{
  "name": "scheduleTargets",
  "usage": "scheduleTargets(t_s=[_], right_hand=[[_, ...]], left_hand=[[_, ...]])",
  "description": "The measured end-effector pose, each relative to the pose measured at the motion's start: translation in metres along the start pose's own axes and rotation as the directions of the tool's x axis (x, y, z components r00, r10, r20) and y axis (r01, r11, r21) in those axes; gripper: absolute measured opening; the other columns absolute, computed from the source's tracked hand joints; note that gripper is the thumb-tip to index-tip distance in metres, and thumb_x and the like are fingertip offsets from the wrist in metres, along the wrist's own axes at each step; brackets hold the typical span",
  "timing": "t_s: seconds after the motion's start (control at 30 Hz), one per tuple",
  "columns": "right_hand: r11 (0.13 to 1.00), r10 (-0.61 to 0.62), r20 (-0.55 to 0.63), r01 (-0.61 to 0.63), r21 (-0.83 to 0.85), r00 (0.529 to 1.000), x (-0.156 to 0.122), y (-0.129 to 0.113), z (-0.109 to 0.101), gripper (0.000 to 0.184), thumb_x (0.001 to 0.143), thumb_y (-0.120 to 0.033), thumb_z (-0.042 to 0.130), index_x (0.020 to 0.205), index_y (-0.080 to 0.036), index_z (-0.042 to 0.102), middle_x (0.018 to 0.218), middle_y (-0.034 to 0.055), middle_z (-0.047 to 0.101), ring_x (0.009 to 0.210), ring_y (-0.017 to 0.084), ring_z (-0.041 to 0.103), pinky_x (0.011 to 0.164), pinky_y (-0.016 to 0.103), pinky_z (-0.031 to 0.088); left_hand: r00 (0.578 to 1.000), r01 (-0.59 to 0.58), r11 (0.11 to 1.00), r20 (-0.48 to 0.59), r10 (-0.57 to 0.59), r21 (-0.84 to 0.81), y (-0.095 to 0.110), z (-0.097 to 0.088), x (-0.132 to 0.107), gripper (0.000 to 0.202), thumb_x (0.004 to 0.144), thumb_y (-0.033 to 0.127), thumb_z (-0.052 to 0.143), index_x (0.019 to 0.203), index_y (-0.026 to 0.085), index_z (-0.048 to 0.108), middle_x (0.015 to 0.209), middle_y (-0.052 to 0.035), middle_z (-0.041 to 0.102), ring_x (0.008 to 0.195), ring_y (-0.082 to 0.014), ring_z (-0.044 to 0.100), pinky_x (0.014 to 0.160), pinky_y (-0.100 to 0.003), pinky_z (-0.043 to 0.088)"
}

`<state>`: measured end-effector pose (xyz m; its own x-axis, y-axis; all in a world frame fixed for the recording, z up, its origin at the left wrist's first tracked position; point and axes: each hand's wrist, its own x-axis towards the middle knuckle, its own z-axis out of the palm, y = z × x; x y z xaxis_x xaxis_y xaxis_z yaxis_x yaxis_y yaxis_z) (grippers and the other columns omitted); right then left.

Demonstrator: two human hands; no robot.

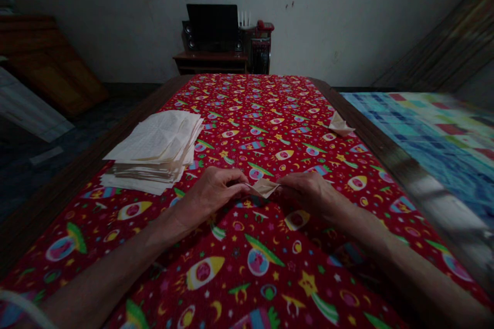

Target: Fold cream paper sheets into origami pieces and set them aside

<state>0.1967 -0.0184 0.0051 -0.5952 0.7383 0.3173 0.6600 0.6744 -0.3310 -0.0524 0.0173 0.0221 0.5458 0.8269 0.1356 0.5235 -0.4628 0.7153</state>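
A small folded piece of paper lies between both hands on the red patterned cloth that covers the table. My left hand pinches its left side with curled fingers. My right hand pinches its right side. Both forearms rest on the cloth. To the left of my left hand sits a stack of printed paper sheets, its top sheets unfolded and creased. A finished folded paper shape lies apart at the table's far right edge.
The table's wooden rim runs along the right side, with a blue patterned mat beyond it. A low shelf with a dark screen and speakers stands against the back wall. Wooden boards lean at the far left.
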Motion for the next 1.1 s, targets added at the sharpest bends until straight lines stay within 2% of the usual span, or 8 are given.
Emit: scheduleTargets(t_s=[0.17, 0.27, 0.4, 0.57, 0.67, 0.77, 0.97, 1.1], right_hand=[[0.999, 0.029, 0.078, -0.032, 0.031, 0.997, -0.002, -0.004, 0.0, 0.022, 0.092, -0.021, 0.046, 0.082, -0.016, 0.066, 0.068, 0.0027, 0.064, 0.054, 0.01, 0.055, 0.049, 0.02, 0.036], [0.995, 0.029, 0.078, -0.036, 0.092, 0.997, -0.007, -0.002, 0.002, 0.022, 0.09, -0.019, 0.047, 0.102, -0.022, 0.066, 0.078, 0.0038, 0.067, 0.062, 0.013, 0.059, 0.054, 0.022, 0.042], [0.993, 0.024, 0.055, -0.03, 0.114, 0.998, -0.015, 0.002, 0.006, 0.041, 0.087, -0.017, 0.049, 0.126, -0.028, 0.055, 0.089, 0.0057, 0.068, 0.071, 0.016, 0.062, 0.061, 0.025, 0.048], [0.999, 0.036, -0.007, -0.037, -0.005, 0.999, -0.013, 0.0, 0.007, 0.053, 0.088, -0.024, 0.052, 0.14, -0.026, 0.038, 0.095, 0.0056, 0.068, 0.075, 0.016, 0.063, 0.063, 0.026, 0.048], [0.991, 0.057, -0.017, -0.059, -0.121, 0.998, -0.005, -0.007, 0.002, 0.046, 0.091, -0.031, 0.05, 0.135, -0.018, 0.044, 0.093, 0.0088, 0.068, 0.074, 0.018, 0.063, 0.06, 0.027, 0.048], [0.984, 0.057, -0.047, -0.064, -0.164, 0.997, 0.002, -0.014, -0.004, 0.03, 0.094, -0.033, 0.045, 0.117, -0.019, 0.059, 0.096, 0.01, 0.066, 0.079, 0.019, 0.062, 0.064, 0.028, 0.048], [0.997, 0.081, -0.217, -0.082, 0.005, 0.973, 0.014, -0.021, -0.008, 0.022, 0.092, -0.027, 0.049, 0.093, -0.015, 0.067, 0.087, 0.0094, 0.062, 0.073, 0.015, 0.057, 0.061, 0.024, 0.043], [0.998, 0.052, -0.121, -0.056, -0.033, 0.991, 0.025, -0.021, -0.001, 0.016, 0.089, -0.022, 0.053, 0.091, -0.015, 0.068, 0.081, 0.0068, 0.062, 0.068, 0.013, 0.055, 0.058, 0.023, 0.038]], left_hand=[[0.995, -0.067, 0.993, -0.071, 0.075, 0.101, 0.002, -0.001, -0.001, 0.007, 0.079, 0.022, 0.064, 0.079, 0.019, 0.07, 0.07, 0.0039, 0.072, 0.059, -0.0089, 0.062, 0.057, -0.015, 0.042], [0.989, -0.132, 0.98, -0.052, 0.141, 0.15, 0.001, 0.002, -0.004, 0.011, 0.082, 0.023, 0.063, 0.092, 0.02, 0.068, 0.08, 0.0029, 0.072, 0.066, -0.0106, 0.065, 0.063, -0.016, 0.045], [0.979, -0.196, 0.959, -0.019, 0.204, 0.206, -0.001, 0.007, -0.007, 0.016, 0.085, 0.023, 0.06, 0.101, 0.021, 0.064, 0.09, 0.0008, 0.072, 0.075, -0.0132, 0.067, 0.07, -0.019, 0.047], [0.985, -0.161, 0.973, -0.03, 0.168, 0.166, -0.003, 0.003, -0.005, 0.011, 0.086, 0.027, 0.06, 0.091, 0.02, 0.067, 0.081, 0.0021, 0.072, 0.068, -0.0112, 0.065, 0.065, -0.017, 0.045], [0.991, -0.131, 0.981, -0.019, 0.135, 0.14, -0.004, 0.0, -0.003, 0.015, 0.085, 0.031, 0.06, 0.089, 0.02, 0.069, 0.08, 0.002, 0.072, 0.067, -0.0113, 0.065, 0.063, -0.017, 0.044], [0.995, -0.094, 0.991, -0.011, 0.096, 0.1, -0.004, 0.0, -0.003, 0.017, 0.083, 0.033, 0.061, 0.09, 0.019, 0.07, 0.081, 0.0018, 0.073, 0.068, -0.0115, 0.065, 0.062, -0.017, 0.043], [0.998, -0.068, 0.995, 0.004, 0.068, 0.071, -0.008, 0.003, -0.002, 0.019, 0.081, 0.033, 0.063, 0.092, 0.02, 0.07, 0.081, 0.0019, 0.073, 0.067, -0.0123, 0.065, 0.061, -0.017, 0.044], [0.996, -0.089, 0.993, 0.014, 0.088, 0.073, -0.007, 0.002, -0.004, 0.019, 0.083, 0.035, 0.061, 0.092, 0.022, 0.07, 0.083, 0.0022, 0.073, 0.07, -0.0128, 0.065, 0.062, -0.018, 0.044]])
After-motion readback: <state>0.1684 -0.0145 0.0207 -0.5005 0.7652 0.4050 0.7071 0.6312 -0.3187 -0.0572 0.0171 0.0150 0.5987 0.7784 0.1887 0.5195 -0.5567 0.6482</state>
